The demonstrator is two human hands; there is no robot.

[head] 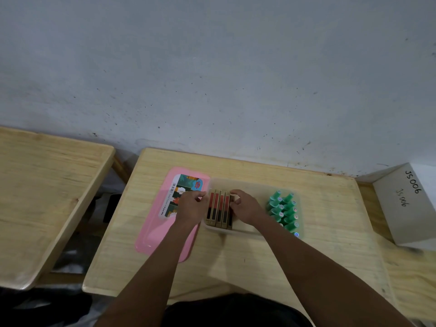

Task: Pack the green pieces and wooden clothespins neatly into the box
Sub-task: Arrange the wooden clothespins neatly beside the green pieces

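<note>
A translucent box (pixel 254 185) sits in the middle of the wooden table. Several green pieces (pixel 284 210) stand in two rows at its right end. Several wooden clothespins with red and black faces (pixel 219 207) lie side by side at its left end. My left hand (pixel 191 205) is against the left side of the clothespin row, with its fingers curled at the box's left edge. My right hand (pixel 245 206) presses on the right side of the row, its fingers curled round the rightmost clothespin.
A pink lid (pixel 153 234) with a picture label lies on the table (pixel 330 232) left of the box, partly under my left arm. A white carton (pixel 405 208) marked JS006 stands at the far right. A second wooden table (pixel 47 197) is to the left.
</note>
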